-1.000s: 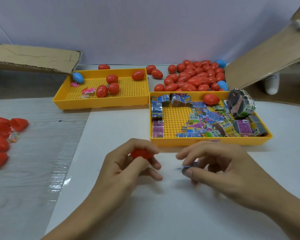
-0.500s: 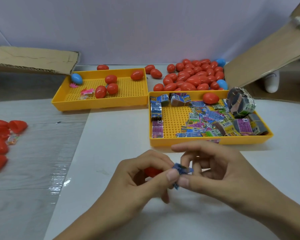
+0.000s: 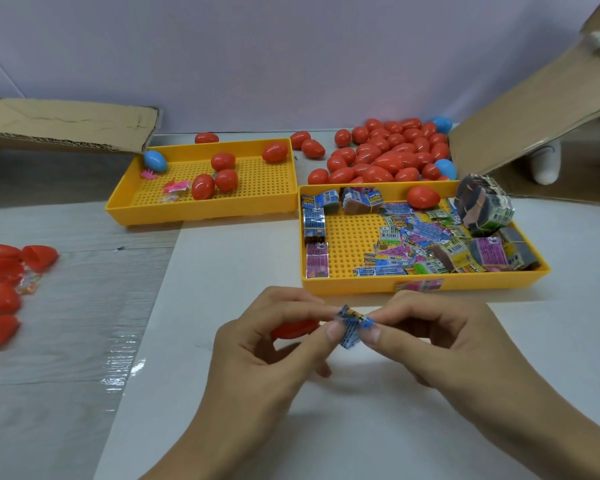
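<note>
A small blue printed paper slip (image 3: 351, 325) is pinched between both my hands above the white table, just in front of the right tray. My left hand (image 3: 267, 344) pinches the slip's left side with thumb and forefinger and also holds a red plastic egg half (image 3: 293, 330) under its curled fingers. My right hand (image 3: 440, 341) pinches the slip's right side. The slip looks folded or crumpled.
A yellow tray (image 3: 426, 285) ahead right holds several printed slips, bundles and a red egg. Another yellow tray (image 3: 187, 213) at the back left holds red eggs, a blue egg and small toys. A pile of red eggs (image 3: 388, 157) lies behind. Red egg halves (image 3: 4, 278) sit far left. Cardboard flaps flank both sides.
My right hand lifted the blue slip from the table to meet my left hand. Both hands now pinch it, slightly higher and closer to the right tray.
</note>
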The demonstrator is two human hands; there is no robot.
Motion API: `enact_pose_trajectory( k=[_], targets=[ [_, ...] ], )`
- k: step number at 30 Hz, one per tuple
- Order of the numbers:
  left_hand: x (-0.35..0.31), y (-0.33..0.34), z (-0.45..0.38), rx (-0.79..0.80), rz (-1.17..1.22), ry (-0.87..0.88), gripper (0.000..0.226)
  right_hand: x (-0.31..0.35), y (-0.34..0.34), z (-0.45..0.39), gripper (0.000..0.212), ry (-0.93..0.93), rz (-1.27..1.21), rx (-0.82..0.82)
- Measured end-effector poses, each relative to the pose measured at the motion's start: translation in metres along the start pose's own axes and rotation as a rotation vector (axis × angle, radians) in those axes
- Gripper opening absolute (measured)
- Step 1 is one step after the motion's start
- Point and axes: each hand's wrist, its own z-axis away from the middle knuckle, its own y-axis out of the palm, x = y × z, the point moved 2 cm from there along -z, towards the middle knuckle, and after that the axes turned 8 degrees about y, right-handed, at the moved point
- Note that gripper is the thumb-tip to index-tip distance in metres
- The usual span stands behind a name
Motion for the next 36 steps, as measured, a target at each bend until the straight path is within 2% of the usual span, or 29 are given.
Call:
enact_pose_trajectory(
  k=[4,7,12,15,17,19,21,24,26,30,33,36],
  targets=[
    [0.001,0.000,0.002,0.047,0.125,-0.104,0.011,-0.002,0.000,-0.001,0.008,0.020,-0.014,-0.042],
    [0.000,0.003,0.004,0.144,0.245,-0.207,0.009,-0.001,0.000,-0.001,0.010,0.025,-0.021,0.013],
    [-0.008,0.004,0.005,0.240,0.181,-0.133,0.008,0.004,0.003,0.004,0.023,-0.075,-0.080,0.022],
    [-0.011,0.003,0.006,0.224,0.174,-0.117,0.015,0.007,0.003,0.005,0.013,-0.166,-0.082,0.043],
    [-0.012,0.003,0.008,0.231,0.140,-0.093,0.015,0.008,0.003,0.005,0.019,-0.162,-0.130,0.048],
    [-0.011,0.004,0.010,0.244,0.085,-0.081,0.011,0.006,0.003,0.004,0.019,-0.161,-0.148,-0.007],
    [-0.012,0.005,0.011,0.241,0.098,-0.082,0.012,0.004,0.003,0.004,0.009,-0.188,-0.138,-0.077],
    [-0.014,0.005,0.010,0.199,0.101,-0.051,0.024,0.007,0.001,0.005,0.018,-0.278,-0.051,-0.149],
    [-0.014,0.005,0.011,0.149,0.071,-0.047,0.027,0.010,0.002,0.006,0.014,-0.329,-0.015,-0.153],
    [-0.013,0.005,0.011,0.067,0.125,-0.117,0.029,0.008,0.001,0.006,0.022,-0.354,0.026,-0.159],
    [-0.014,0.002,0.008,0.086,0.112,-0.116,0.027,0.008,0.002,0.006,0.025,-0.391,0.073,-0.118],
    [-0.013,0.001,0.007,0.119,0.119,-0.129,0.029,0.008,0.001,0.007,0.017,-0.408,0.128,-0.115]
  ],
)
